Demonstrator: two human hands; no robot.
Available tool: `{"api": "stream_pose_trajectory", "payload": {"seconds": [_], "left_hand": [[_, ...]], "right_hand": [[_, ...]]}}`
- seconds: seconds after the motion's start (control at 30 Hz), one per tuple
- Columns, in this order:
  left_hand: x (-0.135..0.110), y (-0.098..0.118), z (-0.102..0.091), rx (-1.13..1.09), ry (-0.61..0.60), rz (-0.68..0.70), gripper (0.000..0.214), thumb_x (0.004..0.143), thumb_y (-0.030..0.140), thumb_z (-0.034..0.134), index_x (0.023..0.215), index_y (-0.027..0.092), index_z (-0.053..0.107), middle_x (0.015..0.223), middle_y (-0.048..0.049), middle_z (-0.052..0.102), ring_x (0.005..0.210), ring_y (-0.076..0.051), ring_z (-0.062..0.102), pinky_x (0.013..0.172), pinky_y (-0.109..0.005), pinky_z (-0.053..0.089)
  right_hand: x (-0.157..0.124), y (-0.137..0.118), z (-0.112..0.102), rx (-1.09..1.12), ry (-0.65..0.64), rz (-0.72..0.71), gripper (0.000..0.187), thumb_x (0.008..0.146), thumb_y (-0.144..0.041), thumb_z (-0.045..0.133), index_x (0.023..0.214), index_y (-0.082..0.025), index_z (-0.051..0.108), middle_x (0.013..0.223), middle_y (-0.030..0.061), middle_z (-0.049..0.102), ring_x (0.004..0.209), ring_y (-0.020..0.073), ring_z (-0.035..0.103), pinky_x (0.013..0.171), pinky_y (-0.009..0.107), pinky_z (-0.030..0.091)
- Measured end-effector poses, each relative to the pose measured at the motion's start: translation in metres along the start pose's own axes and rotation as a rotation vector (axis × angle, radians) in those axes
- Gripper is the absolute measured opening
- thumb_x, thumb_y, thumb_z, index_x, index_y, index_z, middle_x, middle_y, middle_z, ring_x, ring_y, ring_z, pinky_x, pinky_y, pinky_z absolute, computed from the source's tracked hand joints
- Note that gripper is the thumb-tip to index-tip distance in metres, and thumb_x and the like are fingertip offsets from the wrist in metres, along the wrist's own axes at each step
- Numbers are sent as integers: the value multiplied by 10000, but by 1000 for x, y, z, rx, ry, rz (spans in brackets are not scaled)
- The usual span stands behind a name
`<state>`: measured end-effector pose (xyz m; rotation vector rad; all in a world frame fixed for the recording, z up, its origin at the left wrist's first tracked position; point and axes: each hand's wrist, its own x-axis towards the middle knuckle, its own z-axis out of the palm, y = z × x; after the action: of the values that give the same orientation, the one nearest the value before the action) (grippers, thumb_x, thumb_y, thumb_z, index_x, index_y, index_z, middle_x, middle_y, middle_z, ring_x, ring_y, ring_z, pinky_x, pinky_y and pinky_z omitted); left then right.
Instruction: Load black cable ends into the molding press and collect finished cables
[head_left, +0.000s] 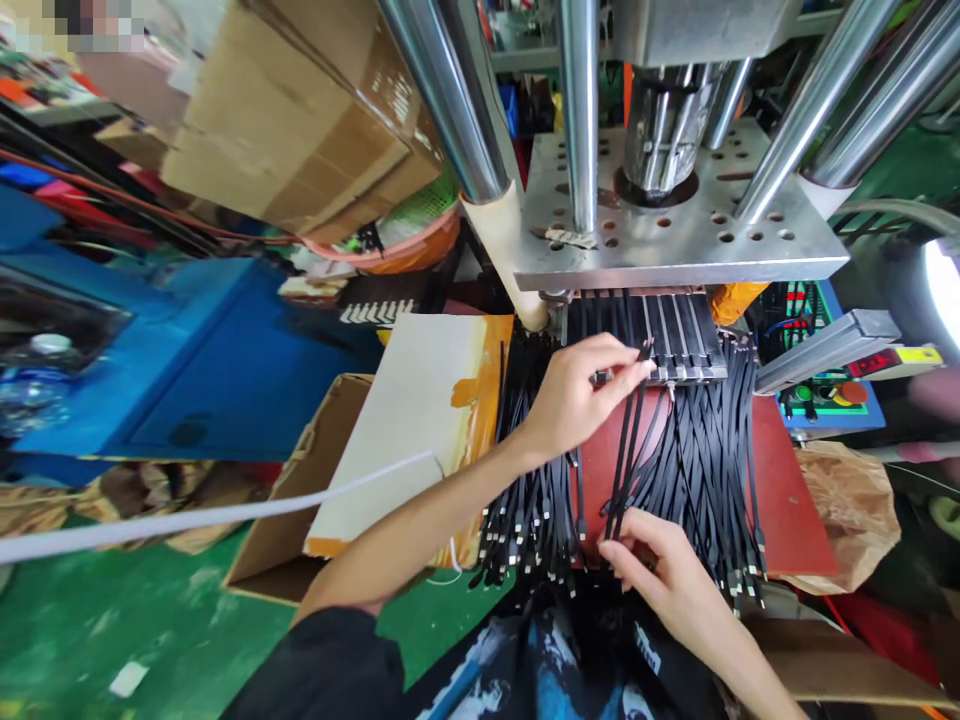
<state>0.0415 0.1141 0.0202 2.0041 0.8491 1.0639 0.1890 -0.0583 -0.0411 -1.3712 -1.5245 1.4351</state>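
Black flat cables (pixel 630 440) run between my two hands in the head view. My left hand (pixel 581 392) pinches their upper ends at the front of a slotted metal mould (pixel 679 335). Lower down, near my lap, my right hand (pixel 654 560) has its fingers closed round the lower part of the same cables. Other cables lie along several of the mould's slots. A thick bunch of black cables (pixel 532 500) with metal plug ends hangs left of my hands, and another bunch (pixel 701 480) spreads to the right on a red board (pixel 791 500).
A drilled steel press plate (pixel 682 255) on shiny posts stands above the mould. At right is a control box (pixel 829 400) with buttons. A white board (pixel 405 420) rests over an open carton (pixel 262 550); a white cord (pixel 225 515) crosses in front. A blue machine (pixel 217 370) stands left.
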Motion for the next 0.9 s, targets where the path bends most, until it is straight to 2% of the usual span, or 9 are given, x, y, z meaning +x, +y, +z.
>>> {"api": "stream_pose_trajectory", "payload": {"seconds": [0.07,0.17,0.27,0.33,0.43,0.5,0.57,0.73,0.9], "left_hand": [[25,-20,3,159,-37,18,216,1018,219,664,829,152,743,868,-31,709,799,-151,649,787,-278,500],[56,-48,16,407,-87,-29,257,1021,199,636,780,155,713,851,-40,691,783,-176,661,803,-305,514],[68,-61,27,539,20,-123,119,1012,164,611,993,145,727,994,-85,732,887,-222,710,882,-352,550],[63,-61,26,520,90,-140,218,1008,163,600,1207,120,678,1160,-127,728,904,-216,729,916,-371,575],[41,-58,14,485,-20,101,373,1023,203,579,1386,121,602,1365,-167,664,1082,-227,731,1015,-400,580],[26,-57,4,565,-185,354,361,1030,230,579,1377,141,632,1428,-173,644,1305,-282,648,1138,-479,518],[16,-59,-2,682,-309,519,341,1030,244,593,1344,135,667,1446,-188,648,1400,-325,580,1212,-561,443],[15,-57,5,863,-356,588,351,1034,200,565,1347,81,669,1485,-188,645,1415,-330,571,1214,-552,453],[17,-54,7,888,-370,561,364,1055,262,549,1337,67,671,1494,-181,646,1390,-333,592,1173,-519,491]], "right_hand": [[6,-11,-25,-113,-69,-30,403,1047,-457,587,725,-215,572,707,-2,596,657,162,559,607,288,425],[39,-36,-82,-264,34,-119,453,1019,-499,632,677,-206,575,629,-14,579,608,142,519,583,275,393],[95,-56,-131,-313,179,-175,477,964,-575,684,673,-204,609,581,-12,590,554,139,527,567,274,406],[132,-60,-149,-315,208,-184,480,918,-628,712,711,-203,633,581,-10,601,531,143,539,539,272,407],[172,-57,-159,-318,157,-191,506,876,-683,719,752,-198,650,615,-5,625,522,143,554,518,266,404],[185,-52,-161,-350,114,-201,512,887,-690,699,760,-196,663,606,-12,615,512,134,534,517,262,386],[192,-46,-162,-406,105,-221,505,922,-676,667,767,-195,684,555,-27,575,489,125,496,524,262,364],[194,-37,-161,-509,229,-295,450,975,-609,642,829,-193,731,502,-35,542,464,128,478,544,274,358],[192,-34,-164,-350,167,-284,430,941,-603,691,855,-183,722,553,-38,555,475,116,463,516,262,338]]}}
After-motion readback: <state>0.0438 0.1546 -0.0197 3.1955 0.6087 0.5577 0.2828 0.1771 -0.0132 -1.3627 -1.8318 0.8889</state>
